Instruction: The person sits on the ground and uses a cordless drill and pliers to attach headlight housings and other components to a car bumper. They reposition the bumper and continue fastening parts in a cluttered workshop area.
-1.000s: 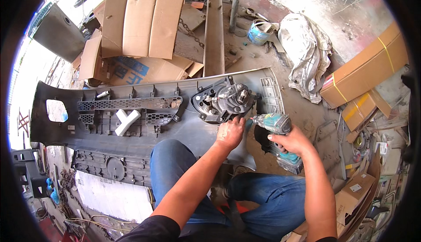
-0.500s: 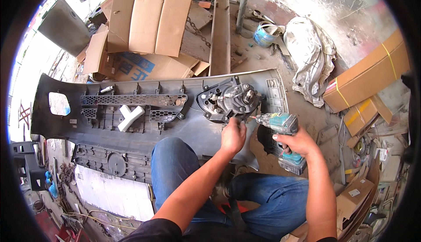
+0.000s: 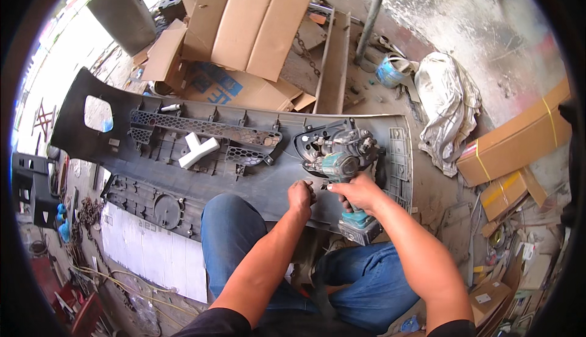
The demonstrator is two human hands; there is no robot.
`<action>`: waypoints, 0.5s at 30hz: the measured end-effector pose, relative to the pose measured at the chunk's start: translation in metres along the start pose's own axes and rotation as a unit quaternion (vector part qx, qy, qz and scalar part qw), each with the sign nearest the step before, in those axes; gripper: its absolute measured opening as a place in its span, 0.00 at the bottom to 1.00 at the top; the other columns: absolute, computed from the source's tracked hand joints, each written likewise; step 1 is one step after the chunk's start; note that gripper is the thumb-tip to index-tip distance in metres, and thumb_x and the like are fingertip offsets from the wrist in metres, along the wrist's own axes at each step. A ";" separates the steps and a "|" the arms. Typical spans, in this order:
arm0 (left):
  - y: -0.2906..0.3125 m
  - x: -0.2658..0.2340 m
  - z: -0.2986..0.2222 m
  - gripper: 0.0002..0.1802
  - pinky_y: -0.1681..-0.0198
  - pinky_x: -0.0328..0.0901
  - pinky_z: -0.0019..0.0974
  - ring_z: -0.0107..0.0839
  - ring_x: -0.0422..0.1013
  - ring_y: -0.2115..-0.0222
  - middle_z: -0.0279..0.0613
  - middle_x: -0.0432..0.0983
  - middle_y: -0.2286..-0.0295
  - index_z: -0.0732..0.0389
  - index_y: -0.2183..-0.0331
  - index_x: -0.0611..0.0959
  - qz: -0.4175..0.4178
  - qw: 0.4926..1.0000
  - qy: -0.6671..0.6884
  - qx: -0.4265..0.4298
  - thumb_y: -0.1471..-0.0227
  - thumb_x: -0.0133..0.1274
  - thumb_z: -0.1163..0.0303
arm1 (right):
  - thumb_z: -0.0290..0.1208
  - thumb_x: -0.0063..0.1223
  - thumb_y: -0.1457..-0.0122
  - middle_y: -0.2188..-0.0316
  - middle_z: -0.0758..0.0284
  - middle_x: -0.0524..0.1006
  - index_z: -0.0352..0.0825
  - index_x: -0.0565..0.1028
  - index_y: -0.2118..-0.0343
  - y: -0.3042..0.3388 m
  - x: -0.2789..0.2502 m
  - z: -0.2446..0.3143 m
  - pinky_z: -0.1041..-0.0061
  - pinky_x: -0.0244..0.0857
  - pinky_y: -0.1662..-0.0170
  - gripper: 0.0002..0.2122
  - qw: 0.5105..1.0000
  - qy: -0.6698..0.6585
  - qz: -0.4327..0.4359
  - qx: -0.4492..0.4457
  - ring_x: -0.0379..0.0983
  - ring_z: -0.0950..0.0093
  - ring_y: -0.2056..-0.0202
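My right hand [image 3: 361, 192] grips a teal and black cordless drill [image 3: 342, 165] with a grey battery at its base. The drill's head is over the near side of a dusty lamp unit [image 3: 361, 143], and its tip is hidden from view. The lamp sits in an opening at the right end of a large dark plastic car bumper [image 3: 278, 181], lying inner side up. My left hand [image 3: 300, 195] is closed just left of the drill, over the bumper's near part. Whatever its fingers hold, if anything, cannot be made out.
White foam pieces [image 3: 199, 149] lie on the bumper's honeycomb grille [image 3: 213, 128]. Behind it are opened cardboard boxes [image 3: 247, 25] and a metal pole [image 3: 373, 16]. A paint can [image 3: 392, 70], a white cloth [image 3: 447, 102] and a long carton [image 3: 516, 132] are at the right.
My right hand has brought the drill left, from beside the bumper to over the lamp. My left hand has come away from the lamp's near edge. The view has also shifted.
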State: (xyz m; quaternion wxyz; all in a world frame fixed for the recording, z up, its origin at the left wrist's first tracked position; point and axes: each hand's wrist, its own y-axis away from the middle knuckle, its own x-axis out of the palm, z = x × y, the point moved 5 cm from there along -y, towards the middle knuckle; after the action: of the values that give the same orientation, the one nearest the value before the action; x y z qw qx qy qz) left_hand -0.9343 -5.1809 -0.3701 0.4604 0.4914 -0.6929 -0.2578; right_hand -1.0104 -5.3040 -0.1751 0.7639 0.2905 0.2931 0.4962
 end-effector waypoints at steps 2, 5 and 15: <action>-0.004 -0.005 -0.001 0.14 0.81 0.61 0.33 0.25 0.61 0.83 0.30 0.65 0.80 0.63 0.57 0.84 -0.005 0.997 -0.057 0.048 0.37 0.46 0.71 | 0.36 0.67 0.39 0.78 0.69 0.76 0.33 0.79 0.67 -0.017 0.007 0.000 0.73 0.67 0.79 0.11 0.998 0.052 -0.022 0.008 0.72 0.76 0.82; -0.007 -0.006 0.002 0.19 0.82 0.59 0.32 0.23 0.59 0.84 0.27 0.64 0.81 0.62 0.47 0.85 -0.012 0.996 -0.075 0.049 0.36 0.49 0.70 | 0.35 0.67 0.39 0.78 0.69 0.75 0.34 0.79 0.66 -0.030 0.008 -0.004 0.72 0.68 0.79 0.10 0.995 0.094 -0.026 0.025 0.72 0.76 0.81; -0.019 0.007 -0.016 0.24 0.82 0.56 0.32 0.22 0.58 0.84 0.29 0.66 0.81 0.60 0.40 0.80 0.008 0.999 0.018 0.042 0.36 0.53 0.71 | 0.36 0.67 0.38 0.78 0.69 0.74 0.34 0.78 0.66 -0.034 0.010 -0.007 0.71 0.68 0.78 0.11 0.994 0.102 -0.032 0.038 0.72 0.76 0.80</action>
State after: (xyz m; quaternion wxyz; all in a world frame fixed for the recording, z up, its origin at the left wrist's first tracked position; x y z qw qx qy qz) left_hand -0.9128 -5.1930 -0.3756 0.4538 0.5092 -0.6989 -0.2154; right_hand -0.9918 -5.3050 -0.2066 0.7341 0.2574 0.3975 0.4867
